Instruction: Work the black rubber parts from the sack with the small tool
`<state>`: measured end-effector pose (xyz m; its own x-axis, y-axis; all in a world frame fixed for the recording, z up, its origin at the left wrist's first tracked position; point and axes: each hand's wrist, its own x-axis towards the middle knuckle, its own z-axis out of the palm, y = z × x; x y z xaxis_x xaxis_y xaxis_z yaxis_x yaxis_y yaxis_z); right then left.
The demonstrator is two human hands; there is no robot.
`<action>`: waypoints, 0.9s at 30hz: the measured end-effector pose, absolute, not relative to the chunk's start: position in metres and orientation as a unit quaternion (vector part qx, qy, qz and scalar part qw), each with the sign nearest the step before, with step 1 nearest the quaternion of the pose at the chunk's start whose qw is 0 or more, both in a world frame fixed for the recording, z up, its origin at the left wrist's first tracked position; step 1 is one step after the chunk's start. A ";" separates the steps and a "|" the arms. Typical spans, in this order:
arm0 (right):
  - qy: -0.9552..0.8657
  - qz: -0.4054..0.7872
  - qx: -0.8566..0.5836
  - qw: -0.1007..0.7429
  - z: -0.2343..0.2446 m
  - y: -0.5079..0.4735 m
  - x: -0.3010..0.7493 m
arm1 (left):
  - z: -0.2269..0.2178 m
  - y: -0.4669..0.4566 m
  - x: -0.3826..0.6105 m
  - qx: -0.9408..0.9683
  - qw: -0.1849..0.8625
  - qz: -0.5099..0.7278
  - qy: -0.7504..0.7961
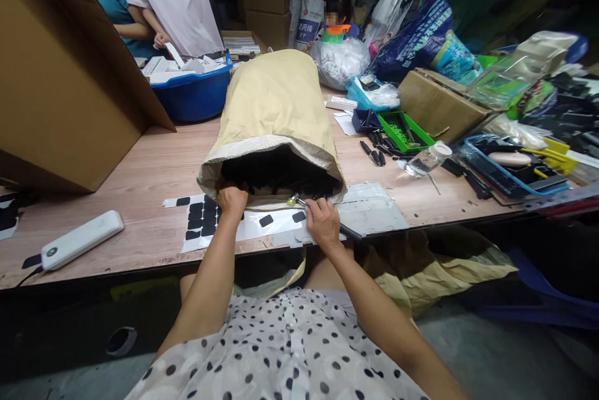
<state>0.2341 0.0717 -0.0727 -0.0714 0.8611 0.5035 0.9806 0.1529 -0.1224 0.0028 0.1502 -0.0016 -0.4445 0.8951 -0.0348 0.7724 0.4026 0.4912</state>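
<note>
The sack (pixel 276 97) sat at twelve o'clock on the surface (pixel 156 181), left hand (pixel 233 201) pinching its lip, right hand (pixel 322 220) clasping a tool (pixel 292 200), apparently holding the mouth open, the next move seemingly needing that rim steady!

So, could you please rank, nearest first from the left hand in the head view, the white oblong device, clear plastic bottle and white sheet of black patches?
1. White sheet, close by the left hand.
2. White device, to the left.
3. Clear bottle, to the right.
</note>
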 end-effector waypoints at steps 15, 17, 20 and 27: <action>-0.713 -0.084 -0.653 0.243 -0.070 0.069 0.234 | -0.027 0.070 0.036 0.724 0.221 0.174 0.630; -0.712 -0.084 -0.654 0.244 -0.070 0.070 0.235 | -0.030 0.071 0.036 0.724 0.212 0.170 0.634; -0.709 -0.075 -0.656 0.246 -0.069 0.071 0.236 | -0.032 0.073 0.035 0.724 0.218 0.170 0.632; -0.682 0.003 -0.649 0.338 -0.056 0.057 0.231 | -0.028 0.076 0.036 0.703 0.246 0.166 0.646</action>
<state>0.2308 0.0567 -0.0557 0.0703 0.8867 0.4569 0.8826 0.1582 -0.4428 0.0365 0.0762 -0.0283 0.1088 0.9904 -0.0848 0.8263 -0.0427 0.5616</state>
